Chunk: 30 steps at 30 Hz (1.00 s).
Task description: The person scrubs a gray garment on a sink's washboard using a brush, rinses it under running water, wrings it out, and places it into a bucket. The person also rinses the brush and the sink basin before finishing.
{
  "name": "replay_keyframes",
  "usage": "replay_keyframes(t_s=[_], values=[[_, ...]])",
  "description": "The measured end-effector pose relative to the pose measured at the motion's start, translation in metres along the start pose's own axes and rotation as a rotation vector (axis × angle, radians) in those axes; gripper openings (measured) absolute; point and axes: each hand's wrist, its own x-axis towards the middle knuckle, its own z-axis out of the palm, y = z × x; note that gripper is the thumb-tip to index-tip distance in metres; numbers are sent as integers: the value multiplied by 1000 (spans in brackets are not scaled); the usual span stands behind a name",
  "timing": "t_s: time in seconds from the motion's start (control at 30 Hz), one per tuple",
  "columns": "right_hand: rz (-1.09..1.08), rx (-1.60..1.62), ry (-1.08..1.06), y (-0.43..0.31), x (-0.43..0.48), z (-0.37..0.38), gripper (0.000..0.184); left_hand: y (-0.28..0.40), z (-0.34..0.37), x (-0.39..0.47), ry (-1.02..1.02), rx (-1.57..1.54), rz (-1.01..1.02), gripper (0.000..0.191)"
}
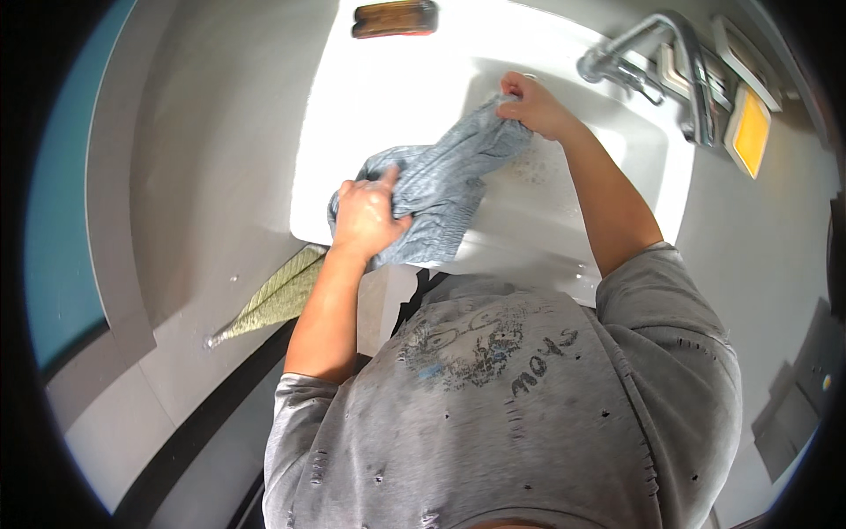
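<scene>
A wet blue-grey cloth garment (449, 178) with a gathered, elastic-looking edge stretches across the left side of a white sink (309, 165). My right hand (532, 106) pinches its far end above the basin. Nearer to me, my left hand (371, 211) grips the bunched part over the sink's bright left side, its index finger extended. The back of that hand looks wet. Folds hide the fingertips of my left hand, and its outline is slightly blurred. Suds or drops show on the basin floor (535, 168) to the right of the cloth.
A brown scrub brush (396, 18) lies at the sink's far left. The chrome faucet (694, 73) arches at the far right, beside white-framed holders, one with a yellow face (752, 129). A green cloth (281, 294) hangs at left near my forearm.
</scene>
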Motion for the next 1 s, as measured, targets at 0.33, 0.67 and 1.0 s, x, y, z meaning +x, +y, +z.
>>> replay_keyframes(t_s=[0.33, 0.67, 1.0], values=[[409, -308, 650, 140, -62, -69, 57, 134, 80, 130, -469, 17, 290, 76], [-135, -429, 487, 140, -74, 60, 20, 129, 179, 168, -499, 623, 255, 82], [-101, -1051, 258, 187, -18, -1, 21, 135, 164, 174, -471, 214, 182, 87]])
